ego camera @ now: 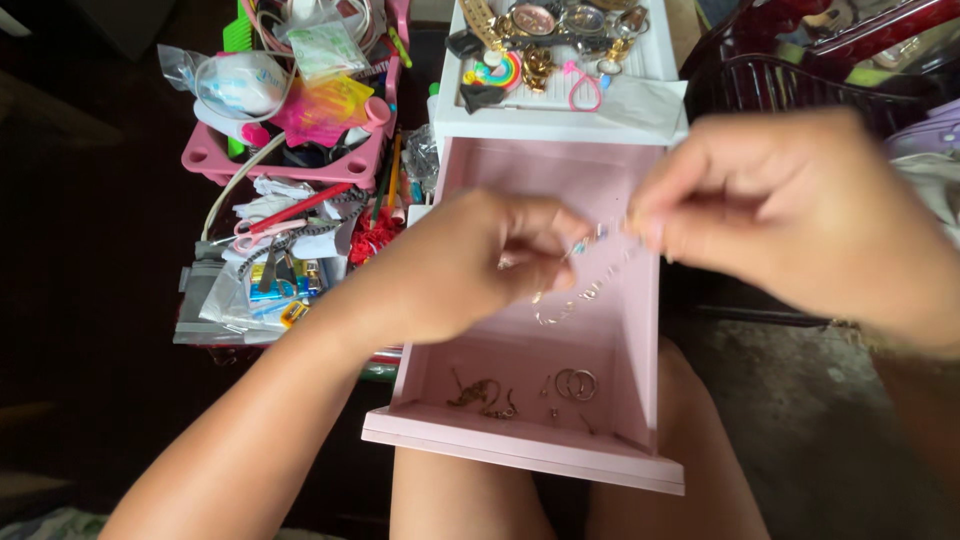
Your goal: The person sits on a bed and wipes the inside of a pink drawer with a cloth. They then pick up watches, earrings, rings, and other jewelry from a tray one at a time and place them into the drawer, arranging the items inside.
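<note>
My left hand [470, 265] and my right hand [790, 215] are held close together above an open pink drawer [520, 445] that rests on my lap. Both pinch a thin silvery chain [590, 285] with small blue beads; it is stretched between my fingertips and a loop of it hangs down over the drawer. My right hand is blurred. On the drawer's floor lie hoop earrings [576, 384] and several small gold-coloured jewellery pieces [480, 395].
A white tray [560, 118] at the top holds watches, a rainbow charm and a pink ring. To the left stands a pink basket [215, 160] of bags and hair items, with scissors, pens and clutter below it. Dark chairs [790, 75] stand at right.
</note>
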